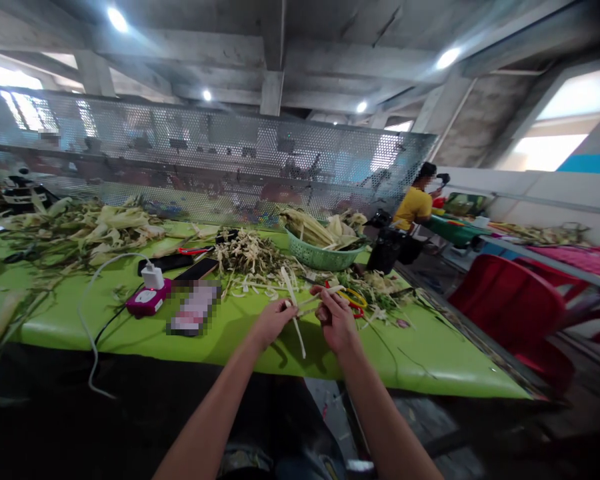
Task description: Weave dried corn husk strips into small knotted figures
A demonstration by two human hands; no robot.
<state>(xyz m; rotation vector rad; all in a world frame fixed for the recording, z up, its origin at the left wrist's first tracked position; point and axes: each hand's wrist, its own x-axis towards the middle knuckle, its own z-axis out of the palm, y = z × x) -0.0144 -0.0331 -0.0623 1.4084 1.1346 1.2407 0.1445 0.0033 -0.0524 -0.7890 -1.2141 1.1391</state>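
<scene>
Above the front part of the green table, my left hand (271, 321) pinches pale corn husk strips (289, 285). One of them stands up from the fingers, and a narrow end (300, 341) hangs below. A thinner piece stretches across to my right hand (336, 319), whose fingers are curled closed around it, with its tip showing past the knuckles. Just behind the right hand lie scissors (355, 298) with yellow and red handles. Husk scraps (255, 285) are scattered beyond both hands.
A green basket (325, 257) of husks and a shredded pile (245, 252) stand behind. Left are a pink power socket (149, 298) with a white cable, a phone (195, 308) and a husk heap (105, 230). Red chairs (510, 293) and a person in yellow (413, 205) are right.
</scene>
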